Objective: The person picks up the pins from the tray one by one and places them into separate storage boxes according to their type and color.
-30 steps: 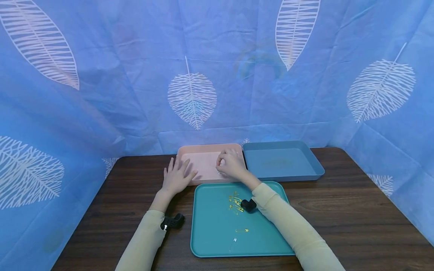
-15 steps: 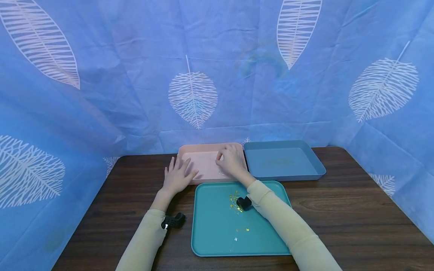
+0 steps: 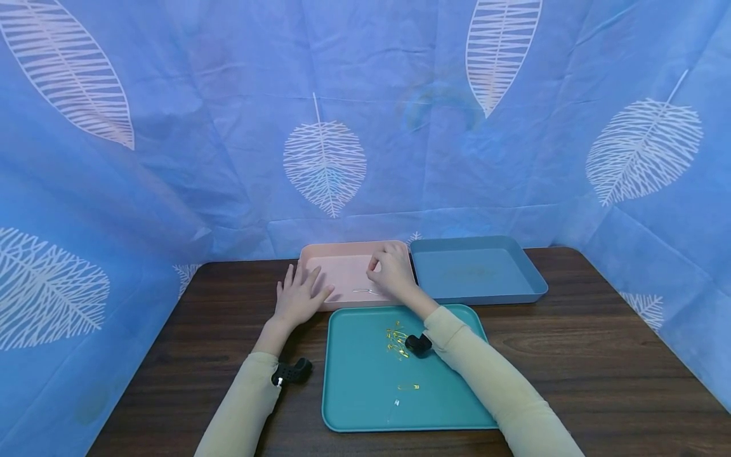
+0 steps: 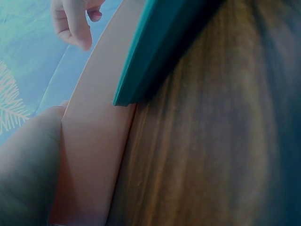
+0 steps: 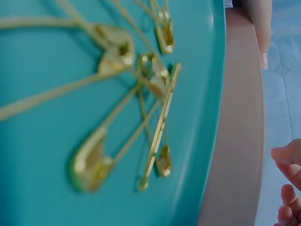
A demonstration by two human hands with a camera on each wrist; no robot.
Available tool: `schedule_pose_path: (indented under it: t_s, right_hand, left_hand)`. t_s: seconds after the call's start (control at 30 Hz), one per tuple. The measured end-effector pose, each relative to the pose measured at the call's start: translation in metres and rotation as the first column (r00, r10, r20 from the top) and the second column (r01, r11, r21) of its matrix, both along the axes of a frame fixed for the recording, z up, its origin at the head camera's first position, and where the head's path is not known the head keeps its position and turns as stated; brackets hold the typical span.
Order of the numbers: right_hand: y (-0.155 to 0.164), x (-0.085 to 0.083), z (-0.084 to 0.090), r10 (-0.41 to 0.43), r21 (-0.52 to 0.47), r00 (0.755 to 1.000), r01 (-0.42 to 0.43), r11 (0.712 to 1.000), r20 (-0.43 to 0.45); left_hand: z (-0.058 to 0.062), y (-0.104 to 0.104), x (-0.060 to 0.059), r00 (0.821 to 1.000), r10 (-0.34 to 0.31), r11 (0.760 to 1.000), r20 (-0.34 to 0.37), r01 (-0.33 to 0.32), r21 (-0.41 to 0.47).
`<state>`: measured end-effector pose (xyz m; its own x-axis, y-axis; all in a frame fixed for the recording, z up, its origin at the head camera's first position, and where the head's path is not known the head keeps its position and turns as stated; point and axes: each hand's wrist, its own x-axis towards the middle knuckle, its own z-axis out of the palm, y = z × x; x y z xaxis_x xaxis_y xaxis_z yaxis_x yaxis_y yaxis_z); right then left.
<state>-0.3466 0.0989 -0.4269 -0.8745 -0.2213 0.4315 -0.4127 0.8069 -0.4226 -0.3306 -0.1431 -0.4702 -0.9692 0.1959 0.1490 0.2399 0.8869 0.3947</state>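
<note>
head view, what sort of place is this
Probably a screened-off tabletop workspace, indoors by the look of it: a blue leaf-print cloth hangs behind a dark wooden table, which bears a teal tray with gold safety pins.

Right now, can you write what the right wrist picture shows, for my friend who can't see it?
Gold safety pins lie jumbled, close up, on a teal tray. Beside it is a pink tray, with parts of the right hand, lower right, and left hand, top right.
</note>
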Motion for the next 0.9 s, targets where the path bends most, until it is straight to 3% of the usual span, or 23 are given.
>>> schedule_pose_path:
  t_s: [0.2,0.43,0.9]
  right_hand:
    - [0.005,0.008,0.0,0.056,-0.069,0.998,-0.058,0.996,-0.036]
    - [0.011,0.027,0.004,0.108,-0.191,0.994,-0.1,0.976,0.034]
    - [0.033,0.068,0.018,0.189,-0.272,0.961,-0.13,0.954,0.203]
  left_hand:
    - [0.0,-0.001,0.0,1.0,-0.007,1.0,0.023,0.007,0.011]
    - [0.0,-0.002,0.0,1.0,-0.009,1.0,0.024,0.008,0.016]
    - [-0.001,-0.002,-0.001,1.0,-0.008,1.0,0.01,0.008,0.018]
